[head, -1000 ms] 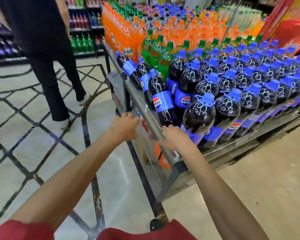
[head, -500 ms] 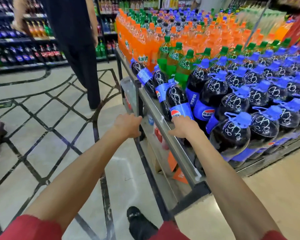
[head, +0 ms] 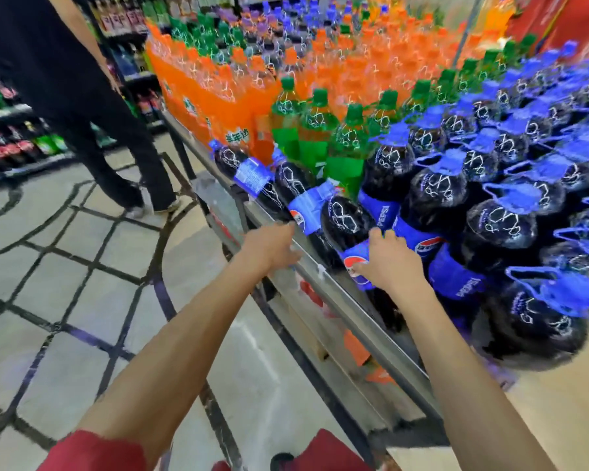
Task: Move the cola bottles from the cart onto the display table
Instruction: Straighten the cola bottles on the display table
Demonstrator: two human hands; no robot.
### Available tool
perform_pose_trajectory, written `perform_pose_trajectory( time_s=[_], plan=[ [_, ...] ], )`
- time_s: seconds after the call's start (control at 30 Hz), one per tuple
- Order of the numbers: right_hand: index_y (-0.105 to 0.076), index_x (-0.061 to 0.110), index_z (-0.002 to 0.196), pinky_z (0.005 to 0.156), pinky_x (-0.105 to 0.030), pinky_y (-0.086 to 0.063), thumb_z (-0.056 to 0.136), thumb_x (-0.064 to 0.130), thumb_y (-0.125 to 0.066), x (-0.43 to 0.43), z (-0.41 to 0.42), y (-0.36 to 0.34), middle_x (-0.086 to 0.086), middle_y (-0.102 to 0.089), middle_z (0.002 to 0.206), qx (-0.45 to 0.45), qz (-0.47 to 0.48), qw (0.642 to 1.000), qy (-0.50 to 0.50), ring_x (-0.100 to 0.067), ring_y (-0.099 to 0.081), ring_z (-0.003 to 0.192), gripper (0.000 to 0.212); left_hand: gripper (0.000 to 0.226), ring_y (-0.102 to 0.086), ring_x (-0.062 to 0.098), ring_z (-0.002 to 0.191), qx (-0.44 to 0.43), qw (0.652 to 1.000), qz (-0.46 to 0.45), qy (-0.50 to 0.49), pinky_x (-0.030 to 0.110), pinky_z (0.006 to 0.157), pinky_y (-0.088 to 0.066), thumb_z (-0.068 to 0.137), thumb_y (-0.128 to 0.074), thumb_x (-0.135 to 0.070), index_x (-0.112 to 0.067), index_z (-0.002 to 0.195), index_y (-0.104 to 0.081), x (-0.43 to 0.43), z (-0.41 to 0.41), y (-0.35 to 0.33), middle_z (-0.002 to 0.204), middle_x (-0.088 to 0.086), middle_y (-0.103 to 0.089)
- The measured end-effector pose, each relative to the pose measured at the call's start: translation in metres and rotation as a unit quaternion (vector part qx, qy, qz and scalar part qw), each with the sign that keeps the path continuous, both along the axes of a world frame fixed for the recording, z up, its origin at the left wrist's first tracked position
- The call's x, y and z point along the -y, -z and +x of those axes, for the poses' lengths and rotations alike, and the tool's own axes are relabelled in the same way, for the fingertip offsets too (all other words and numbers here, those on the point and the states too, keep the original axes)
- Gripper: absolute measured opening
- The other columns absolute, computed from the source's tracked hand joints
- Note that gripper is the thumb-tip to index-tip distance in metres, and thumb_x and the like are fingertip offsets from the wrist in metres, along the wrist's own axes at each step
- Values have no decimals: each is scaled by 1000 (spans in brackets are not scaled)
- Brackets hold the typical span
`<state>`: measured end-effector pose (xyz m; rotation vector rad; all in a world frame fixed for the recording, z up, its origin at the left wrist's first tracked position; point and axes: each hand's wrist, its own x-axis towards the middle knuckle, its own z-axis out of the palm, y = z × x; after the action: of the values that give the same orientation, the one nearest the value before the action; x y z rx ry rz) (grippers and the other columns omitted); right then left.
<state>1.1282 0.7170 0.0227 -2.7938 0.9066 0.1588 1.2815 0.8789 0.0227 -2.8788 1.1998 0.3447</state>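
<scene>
Along the display table (head: 402, 351), right hand (head: 388, 263) wraps a lying cola bottle (head: 347, 219) round its label.
Full, heavy, slick plastic, so I'd grab neck and belly both; left hand (head: 272, 246) blurs beside it, grip unclear.

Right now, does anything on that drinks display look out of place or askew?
Yes. Three cola bottles lie tilted along the display table's near edge, while the other cola bottles stand upright. The right hand grips the nearest tilted bottle at its label.
</scene>
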Motion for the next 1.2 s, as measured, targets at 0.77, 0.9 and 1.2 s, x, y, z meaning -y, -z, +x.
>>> perform_pose_trajectory(
  time_s=[0.77, 0.9, 1.2],
  plan=[
    [-19, 17, 155, 100, -51, -45, 66, 43, -90, -11, -1, 47, -15, -42, 137, 22, 110, 966, 235, -42, -47, 125, 117, 82, -56, 14, 119, -358, 874, -328, -17, 26, 96, -41, 75, -81, -57, -13, 133, -46, 76, 26, 40, 127, -1, -57],
    [-29, 18, 151, 94, -45, -49, 59, 46, -92, -17, 5, 53, -11, -50, 128, 42, 68, 961, 264, -37, -54, 117, 114, 83, -54, 23, 128, -371, 856, -357, -41, 35, 103, -42, 74, -86, -47, -11, 132, -39, 81, 23, 46, 136, 5, -56],
    [-35, 27, 146, 83, -44, -55, 54, 59, -86, -20, -9, 60, 2, -52, 128, 73, 19, 948, 309, -25, -54, 121, 110, 108, -49, 22, 130, -394, 824, -407, -2, 39, 111, -41, 51, -79, -67, -16, 135, -34, 91, 15, 50, 134, 3, -48]
  ],
)
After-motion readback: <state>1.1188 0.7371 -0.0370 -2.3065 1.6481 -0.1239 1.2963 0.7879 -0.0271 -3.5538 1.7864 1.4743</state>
